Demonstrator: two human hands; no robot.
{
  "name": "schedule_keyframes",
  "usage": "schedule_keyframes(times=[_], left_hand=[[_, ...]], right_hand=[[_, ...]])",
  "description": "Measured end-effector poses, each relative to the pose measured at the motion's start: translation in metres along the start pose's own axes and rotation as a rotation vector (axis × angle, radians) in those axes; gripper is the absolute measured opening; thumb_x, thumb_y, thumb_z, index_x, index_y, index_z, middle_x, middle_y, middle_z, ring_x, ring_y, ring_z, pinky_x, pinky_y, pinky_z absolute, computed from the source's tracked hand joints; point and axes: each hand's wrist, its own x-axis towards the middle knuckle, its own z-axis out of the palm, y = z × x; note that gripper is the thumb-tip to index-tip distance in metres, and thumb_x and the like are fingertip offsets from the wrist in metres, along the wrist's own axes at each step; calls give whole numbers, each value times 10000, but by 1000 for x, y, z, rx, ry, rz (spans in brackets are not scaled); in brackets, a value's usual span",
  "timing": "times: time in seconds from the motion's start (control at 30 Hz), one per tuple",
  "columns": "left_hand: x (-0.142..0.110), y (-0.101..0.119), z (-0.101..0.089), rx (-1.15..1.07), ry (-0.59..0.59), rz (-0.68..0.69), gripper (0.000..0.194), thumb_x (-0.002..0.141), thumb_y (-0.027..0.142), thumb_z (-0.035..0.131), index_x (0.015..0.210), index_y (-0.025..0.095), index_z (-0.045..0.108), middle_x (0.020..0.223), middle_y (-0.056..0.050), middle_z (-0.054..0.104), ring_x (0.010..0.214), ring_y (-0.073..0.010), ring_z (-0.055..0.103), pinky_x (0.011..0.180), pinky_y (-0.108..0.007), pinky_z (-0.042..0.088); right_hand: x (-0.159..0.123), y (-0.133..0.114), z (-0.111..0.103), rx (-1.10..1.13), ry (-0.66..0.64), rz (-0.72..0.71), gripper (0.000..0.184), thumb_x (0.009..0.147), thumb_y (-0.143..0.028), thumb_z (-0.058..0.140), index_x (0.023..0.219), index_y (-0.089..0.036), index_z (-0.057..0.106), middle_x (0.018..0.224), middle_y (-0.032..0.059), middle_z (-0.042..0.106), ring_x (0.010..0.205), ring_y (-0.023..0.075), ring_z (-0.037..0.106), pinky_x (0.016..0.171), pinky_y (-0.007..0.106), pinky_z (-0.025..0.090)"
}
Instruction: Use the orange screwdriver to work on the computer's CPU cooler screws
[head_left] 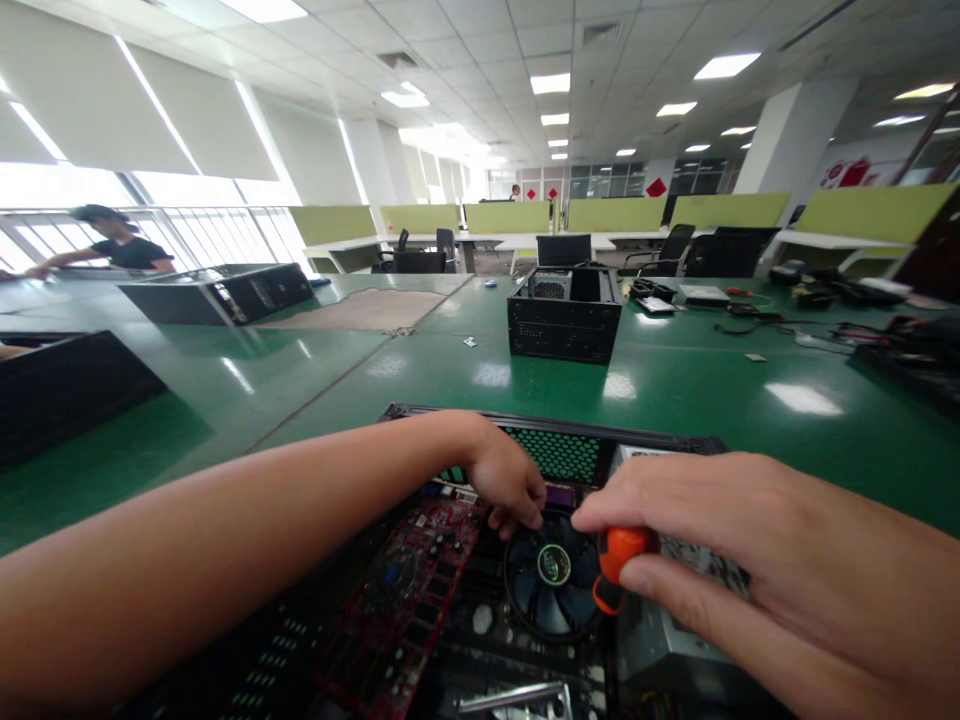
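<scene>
gripping an orange screwdriver in the right hand, with thumb and fingers closed about its handle and no gap left in the grasp; tilting it, lower end toward the lower left, over the right edge of a black cooling fan. cannot make out the screwdriver's tip. reaching across with the left hand to the fan's upper left rim, with fingers curled and pointing down; cannot tell whether pinching anything between them. locating the fan inside an open computer case, on the near part of a green table. noting, left of the fan and under the left forearm, a red circuit card; to the right, partly under the right hand, a metal box; below, near the bottom edge of view, a silvery bracket. recording beyond, well apart, a second black case standing on the table, with loose cables farther right. listing at left a dark panelled case beside a brown sheet, and behind that case a person in a dark top, with one arm outstretched.
</scene>
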Motion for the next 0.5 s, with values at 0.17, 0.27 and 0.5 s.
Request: schedule_keyframes(times=[0.17,0.27,0.5], left_hand=[[1,0,-1,-11,-8,15,149,978,302,831,910,277,701,814,16,818,903,-275,780,846,-350,610],[-1,3,-1,-15,-1,9,165,986,270,824,887,275,693,792,23,809,865,-258,770,817,-334,597],[-2,9,-2,28,14,-10,175,939,213,776,796,277,699,783,6,839,856,-261,778,807,-347,598]], right_hand=[[5,6,-5,-51,-37,-48,148,1232,-382,833,1127,-380,938,1237,-35,1034,1102,304,998,761,382,779],[3,6,-3,0,-25,-40,188,1244,-330,789,1150,-406,933,1225,-64,1021,1086,273,983,875,397,790],[7,-2,-3,50,-75,-33,509,1277,-206,454,1370,-390,920,1281,-47,1011,1071,173,984,921,277,780]])
